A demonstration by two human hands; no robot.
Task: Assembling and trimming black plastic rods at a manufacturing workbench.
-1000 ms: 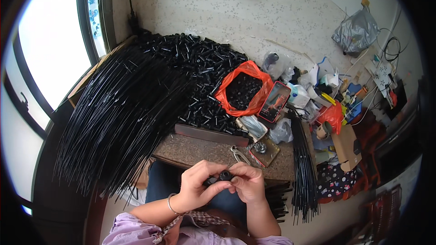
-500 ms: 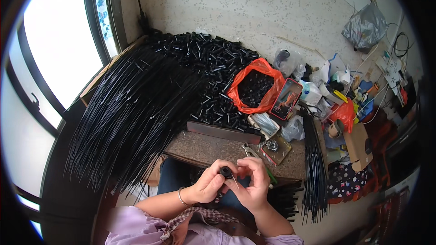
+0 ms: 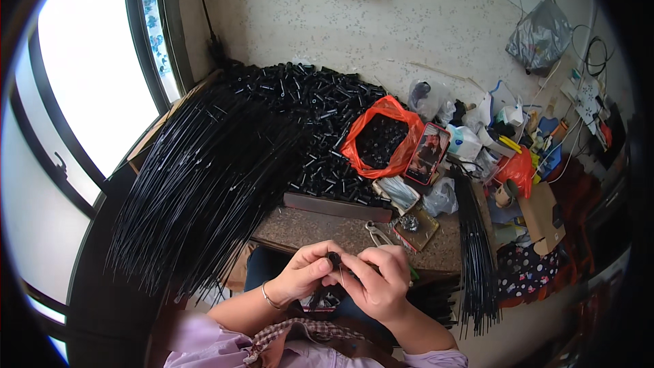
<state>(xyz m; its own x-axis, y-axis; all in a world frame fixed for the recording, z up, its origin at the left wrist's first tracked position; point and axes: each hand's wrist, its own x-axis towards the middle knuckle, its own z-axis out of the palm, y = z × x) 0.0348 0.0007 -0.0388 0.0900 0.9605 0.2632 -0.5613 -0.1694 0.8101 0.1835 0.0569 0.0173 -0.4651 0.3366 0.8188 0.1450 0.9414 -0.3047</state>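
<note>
Above my lap, my left hand [image 3: 304,274] is closed round a short black tube [image 3: 333,257], its open end turned up. The fingers of my right hand [image 3: 381,278] are bent in a pinch against the tube's right side. A thin, pale strand like a wire or needle [image 3: 341,275] runs down from the tube beside the right fingertips. Whether the right fingers grip this strand or the tube's edge is hidden. Just beyond my hands, pliers [image 3: 376,233] lie on the speckled tabletop [image 3: 313,226].
A big heap of black tubes [image 3: 306,95] covers the back. Long black strands [image 3: 197,191] spread over the left side. An orange bag [image 3: 349,146] holds small black parts. A phone [image 3: 428,154] leans beside it. Another strand bundle [image 3: 477,266] hangs at right, near clutter.
My right hand has closed in on the tube, its fingers now bent over the right side. The tube's open end shows less. The whole view has shifted slightly.
</note>
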